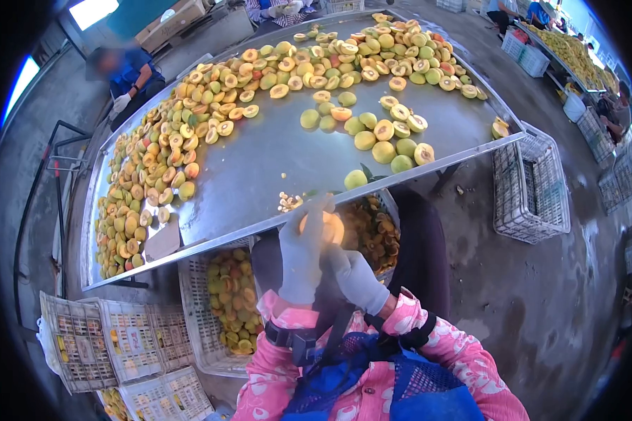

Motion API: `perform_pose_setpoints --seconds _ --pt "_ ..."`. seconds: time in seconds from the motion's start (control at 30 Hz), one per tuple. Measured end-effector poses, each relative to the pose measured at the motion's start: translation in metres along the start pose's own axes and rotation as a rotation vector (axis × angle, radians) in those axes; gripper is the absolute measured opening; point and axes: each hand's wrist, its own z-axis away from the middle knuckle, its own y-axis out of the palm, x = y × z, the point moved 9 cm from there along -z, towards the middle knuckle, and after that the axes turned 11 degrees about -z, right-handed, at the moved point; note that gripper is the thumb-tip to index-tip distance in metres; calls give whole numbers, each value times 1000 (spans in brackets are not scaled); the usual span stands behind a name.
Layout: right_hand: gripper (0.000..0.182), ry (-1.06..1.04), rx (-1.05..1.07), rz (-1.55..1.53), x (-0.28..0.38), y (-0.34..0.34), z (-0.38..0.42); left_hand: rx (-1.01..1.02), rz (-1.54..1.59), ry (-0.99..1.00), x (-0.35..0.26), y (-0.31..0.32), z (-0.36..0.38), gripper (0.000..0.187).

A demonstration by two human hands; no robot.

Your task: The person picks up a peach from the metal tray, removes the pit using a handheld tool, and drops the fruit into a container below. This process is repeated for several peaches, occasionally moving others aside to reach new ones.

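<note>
My left hand [300, 249], in a pale glove, is closed around a halved yellow peach [333, 229] just off the table's front edge. My gloved right hand [359, 279] sits just below it to the right, fingers curled in close to the fruit. Whatever those fingers hold is hidden. Behind my hands, a small heap of pale pits or pieces [288, 202] lies on the metal table [249, 172]. A container of brownish fruit pieces [378, 235] stands under the edge, partly covered by my hands.
Many halved peaches [344, 52] are spread along the table's back and left. A crate of fruit [233, 298] stands below left, beside several stacked crates [144, 337]. Another white crate [530, 186] is at right. A person in blue [139, 77] sits at the left.
</note>
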Motion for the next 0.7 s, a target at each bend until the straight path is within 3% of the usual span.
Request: perform_pose_setpoints --seconds 0.07,0.13,0.2,0.23,0.3,0.4,0.43,0.47,0.5,0.57,0.6,0.67,0.7 --pt "50 -60 -4 15 5 1 -1 -90 -303 234 -26 -4 9 32" --pt "50 -113 -13 27 19 -2 4 -94 -318 188 -17 -6 10 34" --pt "49 514 210 -411 9 21 23 -103 -332 148 -16 -7 9 36" --pt "49 514 205 -417 -1 21 21 -86 -327 176 -24 -3 9 35" --pt "52 -119 77 59 22 6 1 -64 -324 205 -31 0 11 35" --pt "55 -226 110 61 28 10 -1 -30 -258 141 -21 1 9 32" --pt "55 -223 107 57 32 7 2 -146 -455 270 -26 -3 10 28" --pt "57 226 174 -190 18 14 9 -262 -651 402 -35 -5 14 26" --pt "59 674 237 -439 2 28 31 -257 -657 400 -36 -6 13 26" --pt "60 624 233 -400 7 25 32 -73 -618 360 -33 3 6 39" --pt "61 566 230 -360 10 23 29 -75 -623 358 -34 2 5 39" --pt "62 557 284 -320 6 20 27 133 53 -47 -1 7 -2 39" --pt "63 547 329 -284 4 21 28 126 49 -81 5 5 -3 39"
